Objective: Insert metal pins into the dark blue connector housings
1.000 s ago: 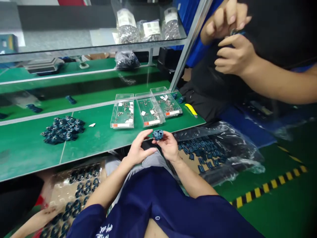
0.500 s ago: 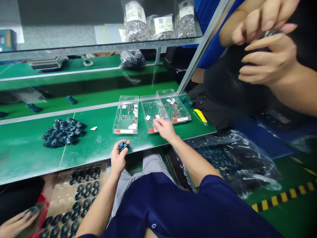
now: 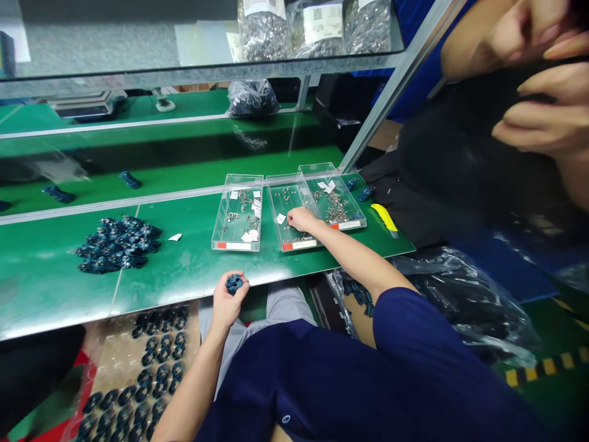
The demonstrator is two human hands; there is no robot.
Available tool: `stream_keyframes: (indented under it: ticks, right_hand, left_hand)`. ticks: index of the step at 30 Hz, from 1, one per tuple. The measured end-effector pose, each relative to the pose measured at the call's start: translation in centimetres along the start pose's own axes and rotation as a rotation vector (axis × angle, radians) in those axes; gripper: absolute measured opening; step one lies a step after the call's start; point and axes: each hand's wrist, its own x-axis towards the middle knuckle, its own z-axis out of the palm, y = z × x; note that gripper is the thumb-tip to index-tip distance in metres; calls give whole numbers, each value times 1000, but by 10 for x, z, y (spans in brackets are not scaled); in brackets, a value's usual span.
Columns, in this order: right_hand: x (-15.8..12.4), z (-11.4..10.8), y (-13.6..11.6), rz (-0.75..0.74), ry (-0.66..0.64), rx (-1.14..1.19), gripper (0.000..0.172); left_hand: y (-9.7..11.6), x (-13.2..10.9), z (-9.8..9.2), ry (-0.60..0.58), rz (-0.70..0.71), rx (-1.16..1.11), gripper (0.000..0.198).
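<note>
At the far left of the green tabletop [image 3: 55, 288] lies a heap of dark blue molded parts [image 3: 117, 245], with a white paper slip [image 3: 175, 237] just beside it. Below the front edge, a clear plastic bag [image 3: 124, 359] of dark blue ring-shaped parts rests on cardboard. Our left hand [image 3: 229, 302] is curled around one dark blue part [image 3: 234, 283], holding it just below the tabletop's front edge. Next stand three clear plastic trays of small metal pieces and paper slips: the left tray [image 3: 237, 212], the middle tray [image 3: 289, 218] and the right tray [image 3: 334, 199]. Our right hand [image 3: 301, 219] reaches into the middle tray, its fingers [image 3: 292, 218] bunched among the pieces; whether they pinch one, we cannot tell. Past the trays lie two small blue parts [image 3: 365, 194] and a yellow utility knife [image 3: 384, 218]. Further right sits a crumpled plastic bag [image 3: 469, 301], and a co-worker's blurred hands [image 3: 543, 104] are raised at the upper right.
</note>
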Motion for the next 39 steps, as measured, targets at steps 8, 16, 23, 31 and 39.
stream_keyframes:
  ticks: [8, 16, 23, 31, 39]
  right_hand:
    - [-25, -23, -1, -4, 68, 183, 7]
    - [-123, -14, -67, -140, -30, 1017, 25]
    - [-181, -1, -132, -355, -274, 1007, 25]
    - [-182, 0, -147, -490, -248, 705, 17]
    - [-180, -7, -151, -387, -307, 603, 11]
  left_hand:
    - [-8, 0, 0, -32, 3, 36, 32]
    - [15, 14, -1, -152, 109, -57, 36]
    - [36, 4, -18, -139, 473, 216, 36]
    - [30, -14, -30, -149, 557, 303, 41]
    - [34, -18, -31, -174, 597, 360, 46]
